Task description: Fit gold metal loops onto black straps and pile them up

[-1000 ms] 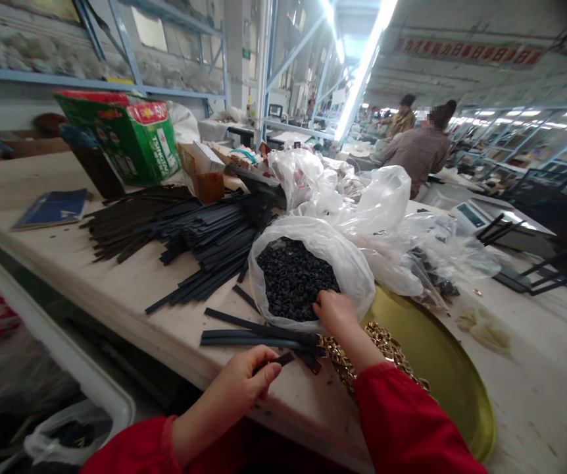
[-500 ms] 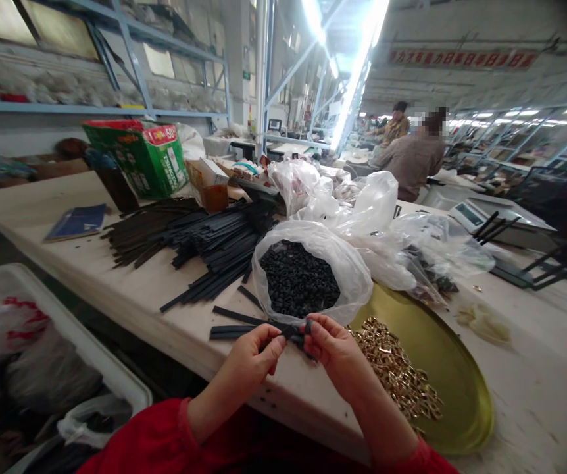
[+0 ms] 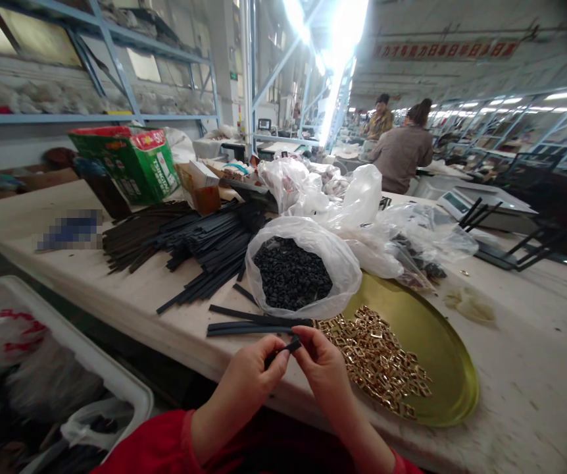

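My left hand (image 3: 254, 372) pinches a short black strip (image 3: 291, 345) near the table's front edge. Fingertips of my right hand (image 3: 320, 359) close on the far end of the same strip; whether a small loop is there too is too small to tell. Just beyond my hands, several loose black strips (image 3: 244, 326) lie on the table. Behind them stands an open plastic bag (image 3: 345, 273) full of small black loops (image 3: 293, 276). To the right, gold metal rings (image 3: 382, 359) are heaped on a round gold tray (image 3: 441, 342).
A big pile of black strips (image 3: 214, 240) lies left of the bag. Behind are a green box (image 3: 140, 168), a small carton (image 3: 199, 187) and clear bags (image 3: 323, 191). A white bin (image 3: 140, 395) stands at lower left. Two people are in the background.
Both hands have come closer together and slightly lower, off the loose strips. The black loop seen at my right fingertips now sits out of clear sight. The view has shifted slightly.
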Demonstrator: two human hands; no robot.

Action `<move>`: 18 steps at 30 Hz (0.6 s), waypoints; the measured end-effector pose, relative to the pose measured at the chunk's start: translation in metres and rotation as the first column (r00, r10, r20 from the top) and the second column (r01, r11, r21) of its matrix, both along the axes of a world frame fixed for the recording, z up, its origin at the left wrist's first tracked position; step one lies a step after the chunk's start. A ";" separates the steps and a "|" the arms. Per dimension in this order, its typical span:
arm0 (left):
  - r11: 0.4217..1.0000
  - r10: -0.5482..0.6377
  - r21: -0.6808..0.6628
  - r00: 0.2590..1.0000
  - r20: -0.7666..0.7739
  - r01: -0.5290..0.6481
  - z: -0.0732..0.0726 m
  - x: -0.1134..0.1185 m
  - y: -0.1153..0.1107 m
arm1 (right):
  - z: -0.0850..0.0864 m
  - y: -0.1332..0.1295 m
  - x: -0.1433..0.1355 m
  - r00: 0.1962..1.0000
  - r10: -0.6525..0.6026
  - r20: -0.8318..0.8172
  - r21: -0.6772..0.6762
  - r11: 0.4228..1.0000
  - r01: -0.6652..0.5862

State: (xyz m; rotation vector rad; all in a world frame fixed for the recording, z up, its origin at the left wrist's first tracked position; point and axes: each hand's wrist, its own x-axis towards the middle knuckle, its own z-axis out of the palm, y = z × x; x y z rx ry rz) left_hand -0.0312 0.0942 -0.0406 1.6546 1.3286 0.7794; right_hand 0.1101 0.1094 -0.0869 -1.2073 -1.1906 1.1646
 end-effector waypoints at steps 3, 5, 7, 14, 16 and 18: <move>0.996 0.052 0.079 0.991 -0.127 -0.043 -0.005 -0.001 0.001 | -0.003 -0.003 -0.001 0.999 0.026 -0.042 -0.034 0.999 -0.027; 0.989 0.077 0.138 0.973 -0.219 -0.047 -0.010 -0.001 0.000 | -0.004 -0.005 0.000 0.998 0.017 -0.067 -0.057 0.998 -0.021; 0.981 0.094 0.191 0.949 -0.302 -0.037 -0.013 -0.001 -0.002 | -0.005 -0.006 0.000 0.998 -0.013 -0.069 -0.075 0.997 0.008; 0.988 0.082 0.151 0.915 -0.394 -0.023 -0.022 0.002 -0.006 | -0.013 -0.012 -0.003 0.989 -0.111 -0.103 -0.134 0.986 0.097; 0.997 0.037 0.072 0.933 -0.359 -0.012 -0.023 0.000 -0.005 | -0.016 -0.013 -0.001 0.989 -0.050 -0.142 -0.170 0.985 0.025; 1.000 -0.027 -0.009 0.956 -0.292 0.026 -0.023 -0.003 -0.004 | -0.019 -0.015 0.003 0.980 0.027 -0.197 -0.206 0.976 -0.069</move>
